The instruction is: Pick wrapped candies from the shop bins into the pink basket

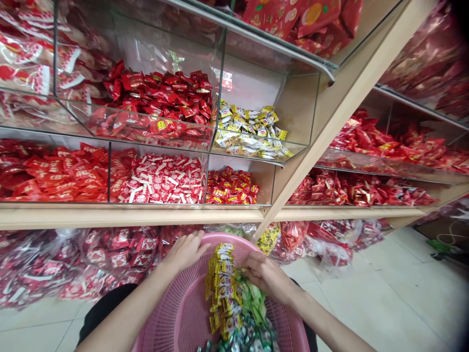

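Observation:
A pink plastic basket with perforated walls stands between my knees. My left hand grips its far left rim, with the thumb toward the inside. Inside lies a row of yellow-and-white candy packets, stacked closely together. To their right are light green wrapped candies, and nearer me a heap of dark green shiny-wrapped candies. My right hand reaches over the right rim with its fingers curled onto the light green candies. Its fingertips are partly hidden beside the yellow packets.
Ahead is a wooden shelf with clear-fronted bins. They hold red candies, yellow-and-white packets and red-and-white packets. Bagged candies lie beneath. A slanting wooden post divides the shelving; tiled floor lies right.

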The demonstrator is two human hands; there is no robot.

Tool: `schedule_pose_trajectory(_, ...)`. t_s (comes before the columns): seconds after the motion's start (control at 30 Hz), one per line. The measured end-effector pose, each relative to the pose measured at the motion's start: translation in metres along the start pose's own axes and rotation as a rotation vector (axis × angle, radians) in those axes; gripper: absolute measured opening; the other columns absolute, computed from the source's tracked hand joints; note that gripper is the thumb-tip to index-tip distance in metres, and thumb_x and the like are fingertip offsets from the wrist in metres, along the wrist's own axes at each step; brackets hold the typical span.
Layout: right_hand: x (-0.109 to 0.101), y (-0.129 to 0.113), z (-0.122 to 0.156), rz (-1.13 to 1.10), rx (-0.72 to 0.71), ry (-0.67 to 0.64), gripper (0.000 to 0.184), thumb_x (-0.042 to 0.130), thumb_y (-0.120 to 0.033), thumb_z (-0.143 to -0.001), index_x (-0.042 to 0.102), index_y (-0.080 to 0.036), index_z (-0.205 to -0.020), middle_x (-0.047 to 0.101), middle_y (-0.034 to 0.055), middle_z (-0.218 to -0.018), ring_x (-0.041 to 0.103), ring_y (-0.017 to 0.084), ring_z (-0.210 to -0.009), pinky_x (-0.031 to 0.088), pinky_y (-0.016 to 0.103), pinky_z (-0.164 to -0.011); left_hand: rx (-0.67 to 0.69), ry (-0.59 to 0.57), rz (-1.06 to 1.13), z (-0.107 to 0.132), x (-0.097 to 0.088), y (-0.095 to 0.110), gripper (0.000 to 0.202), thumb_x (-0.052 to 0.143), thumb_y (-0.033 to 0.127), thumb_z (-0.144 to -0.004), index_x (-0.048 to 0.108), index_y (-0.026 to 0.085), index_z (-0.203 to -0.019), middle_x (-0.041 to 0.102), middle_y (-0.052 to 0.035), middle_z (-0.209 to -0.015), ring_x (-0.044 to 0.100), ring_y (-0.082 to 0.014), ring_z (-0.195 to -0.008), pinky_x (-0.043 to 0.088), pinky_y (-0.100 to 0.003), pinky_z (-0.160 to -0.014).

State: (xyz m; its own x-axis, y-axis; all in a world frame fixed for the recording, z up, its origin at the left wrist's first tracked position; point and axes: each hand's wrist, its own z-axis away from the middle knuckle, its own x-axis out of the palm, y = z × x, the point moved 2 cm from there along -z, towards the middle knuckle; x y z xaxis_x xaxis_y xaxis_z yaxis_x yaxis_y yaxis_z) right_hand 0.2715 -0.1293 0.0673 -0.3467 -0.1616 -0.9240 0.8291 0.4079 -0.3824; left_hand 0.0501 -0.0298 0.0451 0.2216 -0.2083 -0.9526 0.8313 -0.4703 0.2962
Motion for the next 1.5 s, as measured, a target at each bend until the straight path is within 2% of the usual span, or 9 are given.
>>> schedule_pose_trajectory(0.13,0.001,-0.024,-0.008,0.105,0.065,0.029,0.016,0.045,-0.012,-0.081,0.058,-0.020,-0.089,0.058,0.0043,-0.087,0.055,0.017,-0.084,0.040,0.025,-0.071,0.012,0.010,-0.007,-0.001,0.003,-0.002,0.043,0.030,0.047,-0.091,0.048,0.019,-0.117,0.064,-0.0118,-0.107,0.062,-0.0260,-0.095,0.043,-0.035,-0.080)
schedule_pose_trajectory(0.3,0.033,-0.051,-0.023,0.234,0.120,-0.013,0.014,0.049,-0.011,-0.078,0.055,-0.020,-0.088,0.060,0.0048,-0.090,0.057,0.019,-0.082,0.039,0.026,-0.065,0.009,0.023,-0.015,-0.001,0.008,-0.005,0.043,0.030,0.046,-0.091,0.047,0.018,-0.120,0.062,-0.0119,-0.111,0.060,-0.0256,-0.100,0.043,-0.034,-0.084)
schedule_pose_trajectory(0.43,0.043,-0.055,-0.022,0.144,0.103,-0.003,0.023,0.057,-0.031,-0.081,0.054,-0.021,-0.101,0.061,0.0059,-0.096,0.058,0.022,-0.086,0.042,0.029,-0.069,0.007,0.029,-0.028,0.000,0.007,-0.004,0.046,0.029,0.046,-0.091,0.046,0.016,-0.122,0.061,-0.0130,-0.114,0.058,-0.0262,-0.104,0.042,-0.035,-0.086)
schedule_pose_trajectory(0.7,0.010,0.020,0.005,0.022,0.289,0.370,0.025,0.047,-0.034,-0.087,0.056,-0.018,-0.103,0.057,0.0105,-0.104,0.051,0.025,-0.098,0.040,0.039,-0.085,0.025,0.049,-0.024,0.001,0.004,-0.002,0.041,0.028,0.044,-0.092,0.050,0.020,-0.116,0.062,-0.0116,-0.111,0.060,-0.0253,-0.098,0.043,-0.035,-0.081)
schedule_pose_trajectory(0.87,0.025,0.069,0.010,-0.370,0.373,0.307,0.036,0.043,-0.046,-0.086,0.057,-0.016,-0.099,0.061,0.0076,-0.091,0.056,0.022,-0.086,0.044,0.034,-0.076,0.050,0.078,0.079,0.000,0.004,-0.004,0.038,0.031,0.045,-0.091,0.055,0.022,-0.108,0.065,-0.0085,-0.102,0.062,-0.0232,-0.093,0.045,-0.032,-0.079)
schedule_pose_trajectory(0.97,0.035,0.074,0.011,-0.525,0.364,0.238,0.042,0.039,-0.051,-0.086,0.060,-0.015,-0.087,0.061,0.0034,-0.076,0.056,0.018,-0.072,0.044,0.028,-0.066,0.066,0.063,0.199,-0.002,0.003,-0.010,0.038,0.034,0.045,-0.089,0.057,0.023,-0.108,0.065,-0.0073,-0.105,0.061,-0.0215,-0.097,0.045,-0.030,-0.083)
schedule_pose_trajectory(1.1,0.036,0.072,0.013,-0.505,0.361,0.292,0.042,0.040,-0.052,-0.085,0.060,-0.015,-0.082,0.060,0.0025,-0.072,0.055,0.018,-0.070,0.043,0.028,-0.064,0.004,0.055,0.349,0.000,-0.002,-0.024,0.052,0.042,0.049,-0.083,0.050,0.019,-0.125,0.053,-0.0089,-0.129,0.049,-0.0236,-0.118,0.037,-0.032,-0.099)
schedule_pose_trajectory(1.2,0.034,0.070,0.016,-0.456,0.364,0.314,0.043,0.037,-0.052,-0.086,0.060,-0.016,-0.083,0.062,0.0044,-0.074,0.057,0.020,-0.072,0.044,0.029,-0.066,0.061,-0.037,0.426,0.012,-0.005,-0.031,0.047,0.039,0.048,-0.084,0.052,0.024,-0.123,0.056,-0.0033,-0.127,0.051,-0.0221,-0.117,0.037,-0.032,-0.100)
schedule_pose_trajectory(1.5,0.046,0.065,0.030,-0.256,0.406,0.339,0.047,0.028,-0.045,-0.089,0.055,-0.021,-0.120,0.061,0.0083,-0.117,0.049,0.022,-0.117,0.033,0.039,-0.101,-0.199,0.079,0.247,0.090,0.008,-0.045,0.053,0.033,0.040,-0.087,0.036,0.020,-0.136,0.042,-0.0071,-0.140,0.042,-0.0232,-0.125,0.033,-0.038,-0.104)
